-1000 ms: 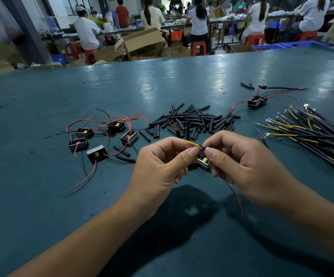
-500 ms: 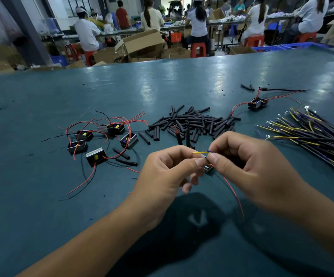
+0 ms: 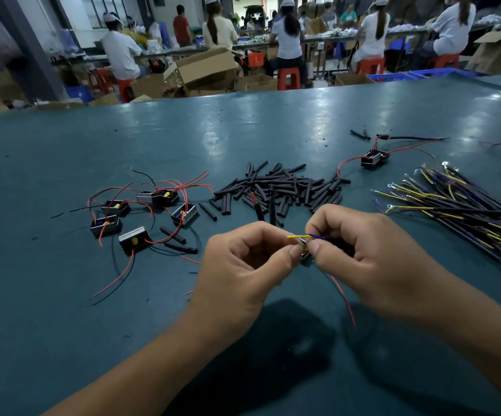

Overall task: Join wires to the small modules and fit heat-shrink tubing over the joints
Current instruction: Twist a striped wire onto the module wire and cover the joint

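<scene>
My teal surface (image 3: pixel 183 139) shines under overhead light. Beyond it, open cardboard boxes (image 3: pixel 204 69) sit on the floor, workers in white sit on red stools (image 3: pixel 288 78) at long benches, and a dark pillar (image 3: pixel 33 46) stands left.

This is a factory assembly hall. The big teal table (image 3: pixel 183 139) serves as a workbench, and on it lie batches of identical parts: a cluster of modules (image 3: pixel 141 214) with red leads, a heap of cut tubing (image 3: pixel 282 190) in the middle of the table, and a bundle of wires (image 3: pixel 465 211) at its right side. Beyond the table's far edge, workers (image 3: pixel 286 34) in white caps and shirts sit on red stools (image 3: pixel 288 78) along a long bench (image 3: pixel 243 48). Open cartons (image 3: pixel 207 69) stand on the floor between that bench and the table, and blue crates (image 3: pixel 423 75) just behind the table's far right corner.
</scene>
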A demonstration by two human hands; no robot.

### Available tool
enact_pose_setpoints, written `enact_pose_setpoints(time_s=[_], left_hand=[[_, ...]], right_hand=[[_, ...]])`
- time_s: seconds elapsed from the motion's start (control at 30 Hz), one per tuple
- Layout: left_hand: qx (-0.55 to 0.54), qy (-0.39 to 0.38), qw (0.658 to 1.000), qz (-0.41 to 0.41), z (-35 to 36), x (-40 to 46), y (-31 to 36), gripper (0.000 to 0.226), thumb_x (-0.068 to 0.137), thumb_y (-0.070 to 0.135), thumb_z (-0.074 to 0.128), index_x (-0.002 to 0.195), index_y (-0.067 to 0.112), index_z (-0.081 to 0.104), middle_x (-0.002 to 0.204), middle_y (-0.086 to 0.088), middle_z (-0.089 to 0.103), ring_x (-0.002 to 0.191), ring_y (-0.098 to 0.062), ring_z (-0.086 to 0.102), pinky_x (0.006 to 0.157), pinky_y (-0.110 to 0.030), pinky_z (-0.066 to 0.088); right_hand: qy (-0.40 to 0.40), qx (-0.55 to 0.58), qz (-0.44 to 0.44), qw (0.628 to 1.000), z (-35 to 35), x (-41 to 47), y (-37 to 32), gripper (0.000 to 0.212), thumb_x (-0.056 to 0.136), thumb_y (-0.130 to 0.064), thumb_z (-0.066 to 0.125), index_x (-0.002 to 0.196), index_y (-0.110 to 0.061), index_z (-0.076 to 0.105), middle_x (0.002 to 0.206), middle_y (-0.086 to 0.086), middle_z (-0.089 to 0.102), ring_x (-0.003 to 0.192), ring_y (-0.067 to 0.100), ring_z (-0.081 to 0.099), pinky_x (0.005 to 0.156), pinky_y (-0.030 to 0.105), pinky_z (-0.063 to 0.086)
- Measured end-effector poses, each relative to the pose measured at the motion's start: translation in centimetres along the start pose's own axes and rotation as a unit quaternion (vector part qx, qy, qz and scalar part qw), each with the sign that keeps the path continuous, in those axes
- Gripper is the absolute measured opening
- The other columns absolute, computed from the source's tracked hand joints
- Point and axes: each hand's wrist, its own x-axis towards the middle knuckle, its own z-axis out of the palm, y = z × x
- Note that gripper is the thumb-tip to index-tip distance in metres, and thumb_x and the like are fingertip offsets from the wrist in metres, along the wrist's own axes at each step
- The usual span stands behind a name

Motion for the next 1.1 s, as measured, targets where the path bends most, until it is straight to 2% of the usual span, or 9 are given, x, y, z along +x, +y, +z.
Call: enact_pose_setpoints(time_s=[0.23, 0.3, 0.37, 0.43, 0.5, 0.6, 0.7, 0.87, 1.1], left_hand=[[0.18, 0.038, 0.968, 0.171, 0.0, -0.2, 0.1, 0.005, 0.089, 0.018, 0.069, 0.086, 0.016, 0.072, 0.077, 0.01, 0.068, 0.068, -0.01, 0.065, 0.064, -0.02, 0.049], [0.132, 0.031, 0.984, 0.118, 0.0, -0.1, 0.1, 0.008, 0.087, 0.02, 0.067, 0.081, 0.019, 0.071, 0.074, 0.008, 0.068, 0.065, -0.009, 0.062, 0.062, -0.021, 0.049], [-0.032, 0.017, 0.998, -0.052, 0.0, 0.3, 0.4, 0.015, 0.083, 0.022, 0.062, 0.073, 0.017, 0.072, 0.067, 0.0, 0.063, 0.057, -0.015, 0.056, 0.053, -0.027, 0.047], [-0.208, -0.063, 0.942, -0.258, 0.0, 0.7, 1.0, 0.023, 0.08, 0.027, 0.055, 0.067, 0.014, 0.069, 0.063, -0.004, 0.055, 0.051, -0.015, 0.049, 0.047, -0.025, 0.043], [-0.274, -0.165, 0.883, -0.343, -0.2, 0.5, 1.2, 0.028, 0.084, 0.032, 0.049, 0.07, 0.014, 0.065, 0.064, -0.001, 0.051, 0.051, -0.012, 0.046, 0.046, -0.022, 0.04], [-0.325, -0.244, 0.842, -0.356, -0.4, 0.2, 1.3, 0.027, 0.084, 0.036, 0.049, 0.074, 0.015, 0.063, 0.065, 0.003, 0.05, 0.052, -0.009, 0.045, 0.045, -0.02, 0.038], [-0.34, -0.263, 0.829, -0.356, -0.7, 0.1, 1.4, 0.024, 0.083, 0.037, 0.055, 0.071, 0.018, 0.063, 0.062, 0.006, 0.048, 0.05, -0.006, 0.044, 0.043, -0.017, 0.034], [-0.337, -0.274, 0.829, -0.353, -1.0, 0.1, 1.3, 0.016, 0.079, 0.032, 0.06, 0.071, 0.018, 0.064, 0.061, 0.007, 0.048, 0.048, -0.004, 0.043, 0.043, -0.016, 0.032], [-0.296, -0.236, 0.861, -0.341, -1.0, 0.2, 1.4, 0.025, 0.082, 0.023, 0.045, 0.066, 0.017, 0.064, 0.058, 0.004, 0.046, 0.046, -0.006, 0.039, 0.04, -0.017, 0.028]], right_hand=[[-0.006, 0.174, 0.067, 0.982, -0.4, 0.2, -0.4, 0.015, 0.095, -0.007, 0.057, 0.08, -0.006, 0.059, 0.047, -0.013, 0.034, 0.042, 0.002, 0.022, 0.039, 0.012, 0.021], [-0.001, 0.175, 0.054, 0.983, -0.2, 0.3, -0.3, 0.016, 0.094, -0.007, 0.059, 0.078, -0.009, 0.059, 0.048, -0.013, 0.036, 0.043, 0.003, 0.023, 0.04, 0.012, 0.02], [0.008, 0.163, 0.027, 0.986, -0.1, 0.2, -0.1, 0.019, 0.094, -0.012, 0.064, 0.076, -0.014, 0.059, 0.053, -0.009, 0.038, 0.047, 0.006, 0.025, 0.043, 0.015, 0.02], [0.009, 0.132, -0.008, 0.991, 0.0, 0.0, -0.2, 0.011, 0.087, -0.02, 0.061, 0.076, -0.018, 0.058, 0.054, -0.009, 0.042, 0.047, 0.006, 0.025, 0.046, 0.014, 0.022], [-0.009, 0.095, -0.061, 0.994, 0.1, -0.3, 0.0, 0.01, 0.086, -0.018, 0.06, 0.077, -0.021, 0.056, 0.052, -0.015, 0.05, 0.043, 0.002, 0.026, 0.046, 0.009, 0.025], [-0.04, 0.068, -0.102, 0.992, 0.0, -0.6, -0.1, 0.006, 0.087, -0.02, 0.061, 0.083, -0.024, 0.058, 0.063, -0.014, 0.064, 0.041, 0.0, 0.036, 0.046, 0.007, 0.029], [-0.038, -0.016, -0.147, 0.988, -0.2, -0.5, -0.4, 0.005, 0.087, -0.012, 0.062, 0.087, -0.017, 0.06, 0.068, -0.022, 0.063, 0.051, -0.006, 0.051, 0.054, 0.0, 0.03], [-0.036, -0.113, -0.187, 0.975, -0.5, -0.4, -0.8, 0.007, 0.086, -0.024, 0.057, 0.088, -0.019, 0.06, 0.065, -0.036, 0.046, 0.057, -0.016, 0.043, 0.058, -0.003, 0.026], [-0.016, -0.173, -0.2, 0.964, -0.5, -0.4, -0.4, 0.011, 0.088, -0.029, 0.055, 0.089, -0.019, 0.061, 0.06, -0.03, 0.032, 0.055, -0.013, 0.034, 0.058, 0.0, 0.025]])
